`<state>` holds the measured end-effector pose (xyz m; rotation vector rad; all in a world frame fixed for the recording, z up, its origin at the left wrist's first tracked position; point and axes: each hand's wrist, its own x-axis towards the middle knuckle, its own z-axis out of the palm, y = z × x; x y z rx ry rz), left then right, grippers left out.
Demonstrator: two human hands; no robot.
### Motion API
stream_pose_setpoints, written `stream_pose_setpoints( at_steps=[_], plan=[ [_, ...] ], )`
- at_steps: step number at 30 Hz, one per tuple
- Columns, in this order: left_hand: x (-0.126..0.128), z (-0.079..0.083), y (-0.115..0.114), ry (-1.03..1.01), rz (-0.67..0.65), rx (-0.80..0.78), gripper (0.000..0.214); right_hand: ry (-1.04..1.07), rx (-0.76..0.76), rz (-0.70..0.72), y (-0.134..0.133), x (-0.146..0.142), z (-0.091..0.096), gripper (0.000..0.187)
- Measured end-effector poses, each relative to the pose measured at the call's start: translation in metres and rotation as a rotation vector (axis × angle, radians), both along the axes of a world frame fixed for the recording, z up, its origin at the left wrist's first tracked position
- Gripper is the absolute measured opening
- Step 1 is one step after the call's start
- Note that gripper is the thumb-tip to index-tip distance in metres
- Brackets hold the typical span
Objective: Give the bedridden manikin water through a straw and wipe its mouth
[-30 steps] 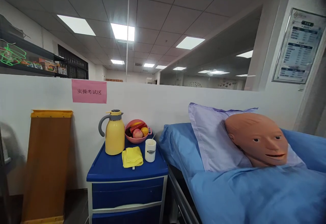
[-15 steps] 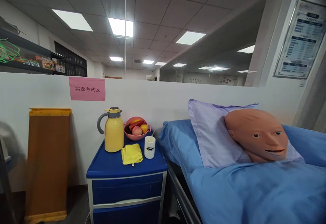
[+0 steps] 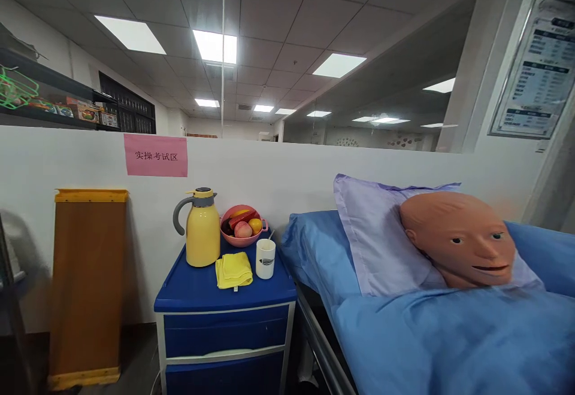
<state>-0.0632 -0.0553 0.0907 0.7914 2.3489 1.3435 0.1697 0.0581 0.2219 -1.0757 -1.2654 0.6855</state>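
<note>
1. Since the earlier picture, the whole scene had slid slightly right and down in the view; nothing on the cabinet or bed had changed place. Neither hand showed in the head view, so whether they were spread, pressed together or pinching anything could not be told.
2. At far left a brown board with a yellow top edge (image 3: pixel 87 287) stood upright on the floor, leaning against the white partition wall (image 3: pixel 278 173).
3. Above and right of it, a pink paper sign (image 3: pixel 155 155) with printed characters was stuck to that wall.
4. A blue bedside cabinet (image 3: pixel 224 299) stood against the wall, between the board and the bed, its drawers closed.
5. On its top, at the back left, a yellow jug with a grey handle (image 3: pixel 201 230) stood upright, lid on.
6. Just in front and right of the jug lay a folded yellow cloth (image 3: pixel 233 269).
7. Behind the cloth sat a pink bowl (image 3: pixel 242 233) holding fruit: a peach, an orange and something red.
8. A white cup (image 3: pixel 265 258) stood just beside the cloth on its right, in front of the bowl, with a thin stick or handle rising from it.
9. Right of the cabinet, the bed with blue sheets (image 3: pixel 449 341) filled the lower right.
10. A lilac pillow (image 3: pixel 377 233) lay at its head, against the wall.
11. A manikin head (image 3: pixel 460 239) rested on the pillow, face turned toward the camera, with the blue cover drawn up to its chin.
</note>
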Motion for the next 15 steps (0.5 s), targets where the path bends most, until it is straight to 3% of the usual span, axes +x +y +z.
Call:
stream_pose_setpoints(
  at_steps=[1,4,5,9,12,15],
  plan=[
    [-0.001,0.003,0.003,-0.009,0.004,0.012,0.029,0.024,-0.005,-0.001,-0.003,-0.005,-0.004,0.031],
    [-0.006,0.015,0.016,-0.035,-0.008,0.044,0.03,0.052,-0.007,0.015,-0.015,-0.02,-0.017,0.068],
    [-0.008,0.02,0.021,-0.042,-0.016,0.055,0.029,0.048,-0.006,0.026,-0.019,-0.025,-0.02,0.067],
    [-0.018,0.042,0.042,-0.061,-0.064,0.102,0.04,-0.023,0.007,0.084,-0.041,-0.048,-0.033,0.026],
    [-0.024,0.05,0.047,-0.07,-0.09,0.125,0.046,-0.131,0.01,0.136,-0.062,-0.063,-0.043,0.023],
    [-0.024,0.043,0.036,-0.081,-0.086,0.126,0.035,-0.286,-0.011,0.198,-0.081,-0.076,-0.053,0.023]
  ],
)
